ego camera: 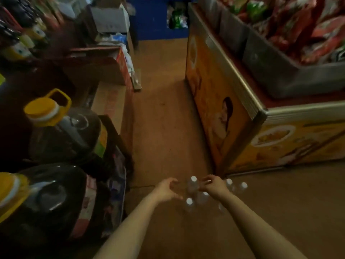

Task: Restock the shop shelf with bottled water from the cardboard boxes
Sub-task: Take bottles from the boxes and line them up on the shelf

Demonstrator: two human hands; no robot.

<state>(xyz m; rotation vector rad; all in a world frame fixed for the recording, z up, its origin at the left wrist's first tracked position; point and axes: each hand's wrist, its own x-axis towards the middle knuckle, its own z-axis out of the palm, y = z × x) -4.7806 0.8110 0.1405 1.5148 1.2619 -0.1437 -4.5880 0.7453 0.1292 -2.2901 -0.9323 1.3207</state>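
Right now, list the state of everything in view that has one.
Water bottles: upright on the floor, white caps on, loosely grouped.
Left hand: fingers loosely curled beside the bottles, holding nothing clear.
Right hand: over the bottles; grip too blurred to tell.
Oil jugs: upright, yellow caps on.
Cardboard box: open, flap up.
Freezer: lid shut, snack packs piled on top.

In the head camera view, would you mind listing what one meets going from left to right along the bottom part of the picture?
Yellow-capped jugs → left hand → cluster of white-capped water bottles on the floor, with the right hand over its middle → chest freezer at the far right, further back.
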